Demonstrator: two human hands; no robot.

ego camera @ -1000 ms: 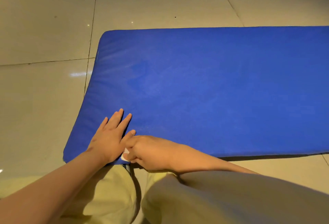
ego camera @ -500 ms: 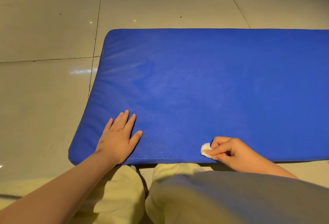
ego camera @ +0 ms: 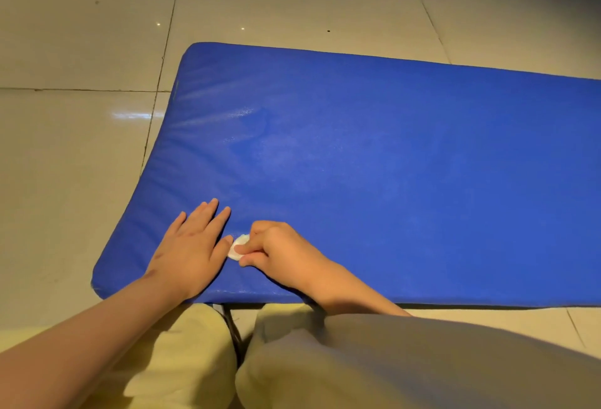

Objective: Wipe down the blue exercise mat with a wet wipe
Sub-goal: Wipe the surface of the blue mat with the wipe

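Blue exercise mat (ego camera: 390, 164) lying on tile floor (ego camera: 81, 34); my right hand (ego camera: 279, 252) fingers pinching wadded wet wipe (ego camera: 238, 242) at near edge, mid-wipe; left hand (ego camera: 192, 249) flat, bracing. Next: probably working farther in.

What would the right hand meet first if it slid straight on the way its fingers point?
Most likely the left hand, lying flat on the blue mat: its thumb nearly touches the wet wipe that the right hand pinches.

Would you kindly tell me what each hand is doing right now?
Left hand: open, resting flat on the blue exercise mat.
Right hand: pinching the wet wipe against the mat.
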